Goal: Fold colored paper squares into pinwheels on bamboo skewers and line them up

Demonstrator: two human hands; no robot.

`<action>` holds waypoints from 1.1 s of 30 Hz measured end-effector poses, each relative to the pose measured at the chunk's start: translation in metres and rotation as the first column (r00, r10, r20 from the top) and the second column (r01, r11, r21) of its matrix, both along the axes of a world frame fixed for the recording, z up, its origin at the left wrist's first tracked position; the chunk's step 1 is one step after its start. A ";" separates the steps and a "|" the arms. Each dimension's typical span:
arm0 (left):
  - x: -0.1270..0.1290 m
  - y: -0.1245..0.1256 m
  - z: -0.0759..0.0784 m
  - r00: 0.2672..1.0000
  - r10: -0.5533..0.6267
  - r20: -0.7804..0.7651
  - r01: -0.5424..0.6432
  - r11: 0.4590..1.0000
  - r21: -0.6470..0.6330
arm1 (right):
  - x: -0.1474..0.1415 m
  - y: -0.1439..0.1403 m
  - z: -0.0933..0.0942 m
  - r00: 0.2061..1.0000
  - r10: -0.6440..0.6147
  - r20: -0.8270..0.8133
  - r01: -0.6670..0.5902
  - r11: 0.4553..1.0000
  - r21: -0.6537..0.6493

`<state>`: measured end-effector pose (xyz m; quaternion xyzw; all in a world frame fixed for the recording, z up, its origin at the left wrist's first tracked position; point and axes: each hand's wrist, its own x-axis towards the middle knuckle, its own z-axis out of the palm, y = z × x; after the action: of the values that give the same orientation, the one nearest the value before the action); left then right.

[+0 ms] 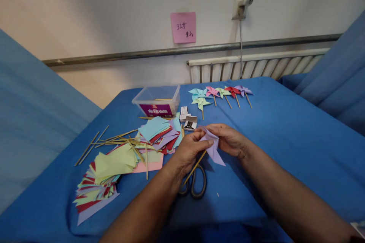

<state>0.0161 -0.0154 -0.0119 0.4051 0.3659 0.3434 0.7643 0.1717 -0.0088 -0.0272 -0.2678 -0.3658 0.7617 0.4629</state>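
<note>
A purple paper pinwheel (214,154) is held between both hands over the middle of the table. My left hand (191,147) pinches its paper, with the thumb lying across the front near the centre. On the other side, my right hand (228,136) has its fingers closed on the pinwheel's upper right edge. A thin wooden stick (195,168) slants down and left from beneath the paper, by my left hand. Under it lie scissors (204,186) with dark handles, their blades hidden. Behind my hands sits an open small box (190,123) with dark bits inside.
Finished pinwheels (234,91) in several colours lie at the back. A clear plastic tub (157,99) stands back left. Coloured paper sheets (116,162) and loose sticks (90,145) spread over the left side of the blue-covered table (302,148). A radiator (265,62) lines the wall.
</note>
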 end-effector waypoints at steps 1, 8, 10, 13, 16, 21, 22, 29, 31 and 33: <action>0.000 -0.001 0.000 1.000 -0.006 0.003 0.006 1.000 -0.008 | 0.002 0.000 0.001 1.000 0.023 -0.002 -0.023 1.000 0.005; 0.001 -0.002 0.001 1.000 -0.012 0.017 0.013 0.999 -0.030 | 0.008 0.000 0.005 0.996 0.089 0.030 -0.090 0.995 0.049; 0.001 -0.002 -0.001 1.000 -0.008 0.008 0.008 1.000 -0.016 | 0.007 0.000 0.003 0.997 0.072 0.026 -0.072 0.997 0.023; 0.001 -0.001 -0.002 1.000 -0.009 0.005 0.009 1.000 0.008 | 0.007 0.000 0.000 0.998 0.058 0.025 -0.058 0.998 -0.004; 0.001 -0.002 -0.002 1.000 -0.015 -0.002 0.015 1.000 0.001 | 0.007 0.001 -0.002 0.995 0.089 0.043 -0.090 0.996 0.010; 0.002 -0.003 -0.001 1.000 -0.018 0.014 0.018 1.000 -0.015 | 0.006 0.002 -0.004 0.995 0.086 0.042 -0.087 0.996 0.015; 0.002 -0.003 -0.001 1.000 -0.013 0.017 0.013 1.000 -0.019 | 0.006 0.003 -0.004 0.996 0.081 0.023 -0.082 0.997 0.009; 0.001 -0.002 -0.002 0.998 0.044 -0.036 -0.044 0.999 -0.009 | 0.005 0.002 -0.003 0.995 0.079 -0.055 -0.080 0.997 -0.012; 0.000 -0.002 -0.002 0.998 0.050 -0.048 -0.051 0.999 -0.004 | 0.005 0.002 -0.004 0.995 0.085 -0.053 -0.086 0.996 -0.012; 0.001 -0.002 -0.003 0.997 0.055 -0.063 -0.054 0.999 0.004 | 0.004 0.002 -0.005 0.996 0.081 -0.048 -0.081 0.997 -0.008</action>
<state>0.0167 -0.0178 -0.0144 0.4064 0.4002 0.3516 0.7423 0.1756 -0.0067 -0.0321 -0.2369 -0.3615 0.7878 0.4389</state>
